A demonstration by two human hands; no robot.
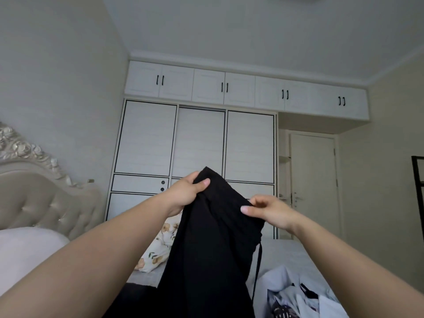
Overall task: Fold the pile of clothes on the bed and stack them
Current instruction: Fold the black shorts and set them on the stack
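Note:
A black garment (211,244) hangs in the air in front of me, its top edge held up by both hands. My left hand (185,193) grips the upper left corner, thumb over the cloth. My right hand (268,211) pinches the top edge on the right. A thin black drawstring (258,267) dangles from the garment's right side. Below at the right lies a pile of clothes (298,297), pale blue and white with dark pieces, on the grey bed (296,253). The garment's lower part runs out of view.
A floral pillow (160,244) lies on the bed behind the garment. A tufted headboard (46,203) stands at the left with white bedding (25,255) beneath it. White wardrobe doors (199,143) fill the far wall, a door (314,184) to their right, a black rack (418,180) at the right edge.

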